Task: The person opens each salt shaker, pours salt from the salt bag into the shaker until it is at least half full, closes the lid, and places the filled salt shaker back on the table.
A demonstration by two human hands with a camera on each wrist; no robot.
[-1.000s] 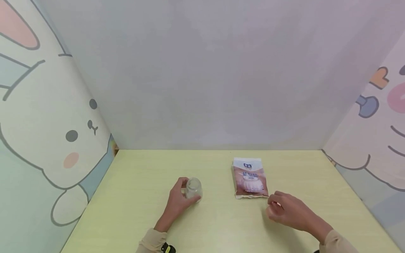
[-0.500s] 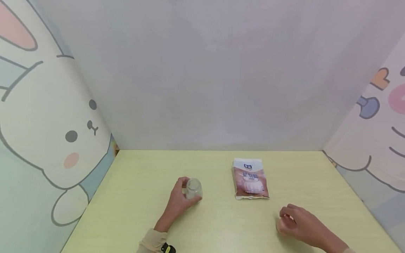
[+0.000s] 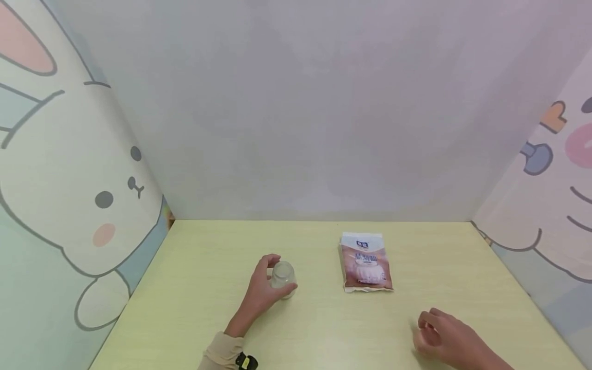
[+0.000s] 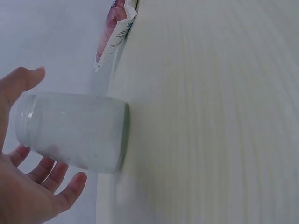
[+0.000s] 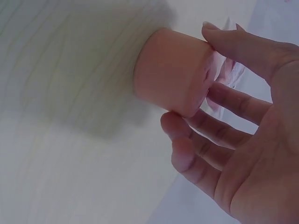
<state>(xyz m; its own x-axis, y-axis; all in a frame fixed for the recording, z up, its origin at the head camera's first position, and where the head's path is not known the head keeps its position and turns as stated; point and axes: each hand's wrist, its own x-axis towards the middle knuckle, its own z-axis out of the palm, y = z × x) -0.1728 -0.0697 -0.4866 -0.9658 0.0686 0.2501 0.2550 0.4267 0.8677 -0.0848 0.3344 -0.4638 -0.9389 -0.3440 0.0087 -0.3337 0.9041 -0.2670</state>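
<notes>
A clear glass jar [image 4: 77,130] stands upright on the table; in the head view the jar [image 3: 283,276] is left of centre. My left hand [image 3: 262,288] curves loosely around it. In the left wrist view the thumb is spread apart from the glass, and the fingers lie along its other side. My right hand [image 3: 448,336] is low at the right. The right wrist view has that hand [image 5: 257,135] pinching a salmon-pink, lid-like cylinder [image 5: 168,72] between thumb and fingers, at or just above the tabletop; contact is unclear. The hand mostly hides the cylinder in the head view.
A brown-and-white printed packet [image 3: 367,264] lies flat on the table [image 3: 324,329], right of the jar and beyond my right hand. A plain pale wall [image 3: 319,113] rises behind the table. Cartoon-printed panels [image 3: 69,205] flank both sides.
My right hand has moved right and towards me, away from the packet, with the pink cylinder. My left fingers have spread a little around the jar, which has stayed in place.
</notes>
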